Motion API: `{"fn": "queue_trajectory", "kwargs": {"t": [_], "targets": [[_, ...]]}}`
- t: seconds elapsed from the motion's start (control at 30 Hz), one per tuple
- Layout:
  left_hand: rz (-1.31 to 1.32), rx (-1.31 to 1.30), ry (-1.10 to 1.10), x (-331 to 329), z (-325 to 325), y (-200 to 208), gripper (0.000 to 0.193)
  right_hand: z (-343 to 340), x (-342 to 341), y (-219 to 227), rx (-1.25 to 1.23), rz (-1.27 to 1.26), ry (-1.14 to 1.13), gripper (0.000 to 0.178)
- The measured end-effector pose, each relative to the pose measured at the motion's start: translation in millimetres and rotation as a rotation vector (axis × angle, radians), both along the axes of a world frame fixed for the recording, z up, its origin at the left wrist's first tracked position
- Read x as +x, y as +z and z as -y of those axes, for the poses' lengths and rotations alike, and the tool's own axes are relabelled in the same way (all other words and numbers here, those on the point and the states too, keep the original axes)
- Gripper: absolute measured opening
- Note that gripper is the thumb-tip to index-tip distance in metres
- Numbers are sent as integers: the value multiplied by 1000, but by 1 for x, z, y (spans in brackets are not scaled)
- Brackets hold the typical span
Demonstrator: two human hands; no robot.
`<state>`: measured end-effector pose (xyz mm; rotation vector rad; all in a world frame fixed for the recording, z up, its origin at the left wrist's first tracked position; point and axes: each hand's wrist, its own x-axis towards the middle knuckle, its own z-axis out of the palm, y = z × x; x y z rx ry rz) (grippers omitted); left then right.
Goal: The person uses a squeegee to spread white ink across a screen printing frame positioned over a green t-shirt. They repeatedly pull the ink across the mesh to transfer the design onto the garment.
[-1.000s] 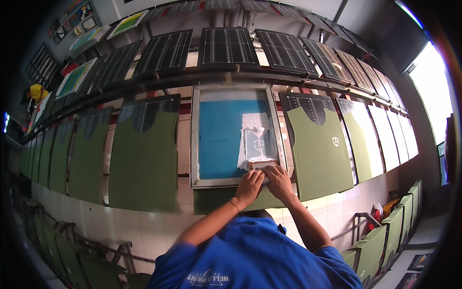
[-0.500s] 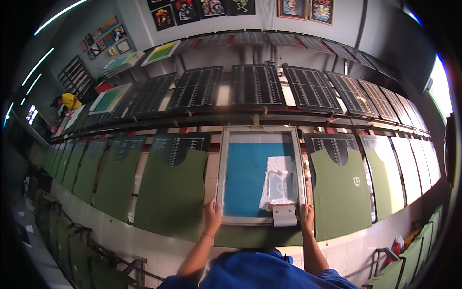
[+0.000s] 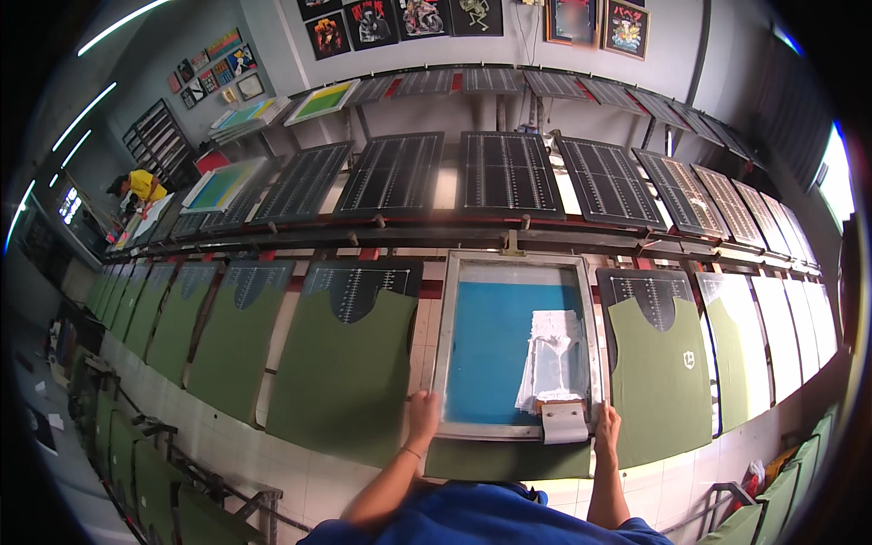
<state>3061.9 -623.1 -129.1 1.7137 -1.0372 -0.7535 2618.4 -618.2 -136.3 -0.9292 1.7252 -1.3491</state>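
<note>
A screen-printing frame (image 3: 442, 354) with blue mesh (image 3: 490, 354) lies over a green T-shirt (image 3: 509, 460), whose lower part shows beneath its near edge. My left hand (image 3: 423, 416) is closed at the near end of its left side. At the right side, my right hand (image 3: 608, 427) is closed along the metal edge. Both hands' fingertips are partly hidden. A squeegee (image 3: 565, 423) with a grey handle rests across the near rail, beside white ink (image 3: 554, 325) spread around a clear window in the mesh.
To the left, green shirts (image 3: 341, 372) lie on black boards; to the right is a shirt (image 3: 658, 391) with a small white print. Bare black boards (image 3: 509, 173) line the far rail (image 3: 381, 234). A person in yellow (image 3: 145, 186) bends at the far left.
The whole view has shifted, so things appear lower and further right. Both hands sit slightly further outward along the frame's sides. The frame and squeegee keep their places.
</note>
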Motion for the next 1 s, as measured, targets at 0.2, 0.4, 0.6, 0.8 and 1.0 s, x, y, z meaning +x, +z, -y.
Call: {"fn": "queue_trajectory", "kwargs": {"t": [0.2,0.4,0.6,0.8,1.0], "targets": [[-116,9,-88,40,-23,43,36,-40,53,64,67,-50,-73,42],[-110,7,-157,219,-46,39,33,-60,208,43,-3,69,-89,36],[-62,-26,-52,370,-60,36,27,-42,375,34,-19,228,65,38],[149,125,-60,440,-50,15,41,-26,436,41,7,154,102,41],[25,138,-69,463,-35,3,42,-13,452,34,29,93,89,43]]}}
